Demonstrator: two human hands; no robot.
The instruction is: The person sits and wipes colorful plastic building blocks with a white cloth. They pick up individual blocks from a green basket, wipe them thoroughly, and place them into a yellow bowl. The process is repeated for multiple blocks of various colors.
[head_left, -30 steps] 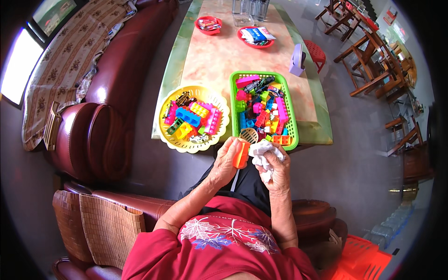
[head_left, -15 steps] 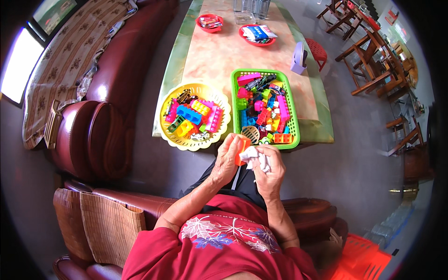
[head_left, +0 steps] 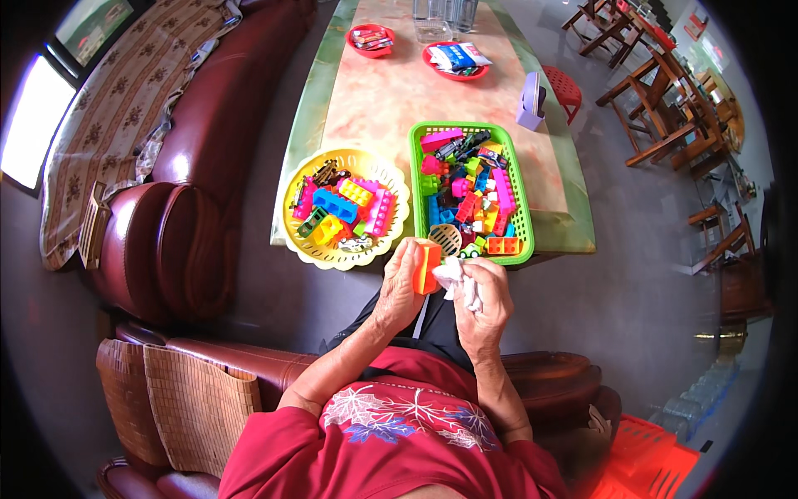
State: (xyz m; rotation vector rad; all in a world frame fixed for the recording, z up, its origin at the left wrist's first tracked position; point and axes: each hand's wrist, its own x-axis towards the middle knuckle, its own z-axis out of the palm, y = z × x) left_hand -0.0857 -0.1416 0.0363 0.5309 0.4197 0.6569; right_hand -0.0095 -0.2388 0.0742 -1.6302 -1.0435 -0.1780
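Orange block stood in the left hand, which curled closed around it, forearm slanting inward; just rightward, the half-closed right hand pinched a crumpled white cloth.

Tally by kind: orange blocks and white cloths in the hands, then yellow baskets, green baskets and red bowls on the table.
Orange block: 1
White cloth: 1
Yellow basket: 1
Green basket: 1
Red bowls: 2
Total: 6
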